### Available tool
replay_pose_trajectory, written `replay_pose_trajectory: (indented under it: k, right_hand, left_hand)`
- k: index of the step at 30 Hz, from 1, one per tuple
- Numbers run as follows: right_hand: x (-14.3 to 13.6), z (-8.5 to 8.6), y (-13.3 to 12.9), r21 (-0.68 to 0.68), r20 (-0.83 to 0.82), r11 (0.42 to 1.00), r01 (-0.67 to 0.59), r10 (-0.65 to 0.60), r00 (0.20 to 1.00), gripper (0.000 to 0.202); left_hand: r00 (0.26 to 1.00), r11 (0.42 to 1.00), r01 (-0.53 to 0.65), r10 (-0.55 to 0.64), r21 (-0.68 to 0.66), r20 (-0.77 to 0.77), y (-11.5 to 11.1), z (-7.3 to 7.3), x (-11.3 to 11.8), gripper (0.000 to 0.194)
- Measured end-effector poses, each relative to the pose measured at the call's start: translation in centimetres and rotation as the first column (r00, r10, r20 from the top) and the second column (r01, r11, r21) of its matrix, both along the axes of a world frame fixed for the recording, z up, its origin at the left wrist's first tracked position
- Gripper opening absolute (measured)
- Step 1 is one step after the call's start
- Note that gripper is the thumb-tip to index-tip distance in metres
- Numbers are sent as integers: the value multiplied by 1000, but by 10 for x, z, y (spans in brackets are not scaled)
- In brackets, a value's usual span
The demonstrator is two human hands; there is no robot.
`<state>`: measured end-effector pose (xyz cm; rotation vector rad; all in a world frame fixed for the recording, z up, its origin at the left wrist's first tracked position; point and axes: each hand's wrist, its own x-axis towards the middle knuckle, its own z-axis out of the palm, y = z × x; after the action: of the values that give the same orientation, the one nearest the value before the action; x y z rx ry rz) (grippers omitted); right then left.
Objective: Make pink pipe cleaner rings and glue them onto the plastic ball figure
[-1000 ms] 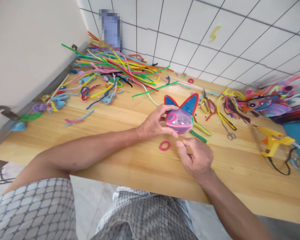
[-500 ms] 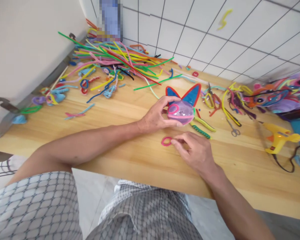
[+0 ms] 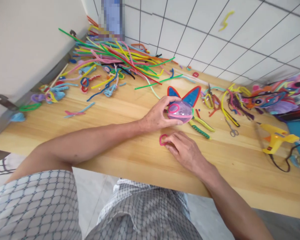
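Observation:
A clear purple ball (image 3: 183, 111) bears a pink ring on its left side, a pink strip across it and two blue ears (image 3: 192, 96) edged in red on top. My left hand (image 3: 158, 115) grips the ball from the left, thumb below and fingers above. Nearer the table's front edge, my right hand (image 3: 186, 150) pinches a small dark-pink ring (image 3: 161, 140) between thumb and fingertips, just over the wood. Behind the ball lie pliers (image 3: 201, 130) with green and yellow handles.
A heap of coloured pipe cleaners (image 3: 120, 56) lies at the back left. Small scissors (image 3: 233, 131) and a yellow glue gun (image 3: 277, 136) with a cord are on the right, below colourful finished figures (image 3: 267, 100). The tabletop (image 3: 130, 153) ends near my lap.
My right hand has moved slightly left with the pink ring, which now looks more tilted. My left hand keeps its hold on the ball.

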<state>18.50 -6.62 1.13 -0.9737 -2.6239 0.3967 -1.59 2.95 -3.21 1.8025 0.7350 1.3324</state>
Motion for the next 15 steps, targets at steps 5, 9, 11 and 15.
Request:
replay_pose_trajectory:
  k: [5,9,11,15]
  right_hand:
    - [-2,0,-1,-20,68,999,38,-37,997,12]
    - [-3,1,-1,-25,82,998,53,-51,995,12]
    - [-4,-1,-3,0,86,999,54,-54,995,14]
    - [0,1,-5,60,83,997,46,-51,995,19]
  left_hand:
    - [998,995,7,-1,96,-55,-2,1,-4,80]
    - [992,992,11,5,123,-128,-2,3,-5,74]
    - [989,993,14,5,121,-151,-2,3,-5,72]
    - [984,992,27,-5,126,-178,0,1,-6,69]
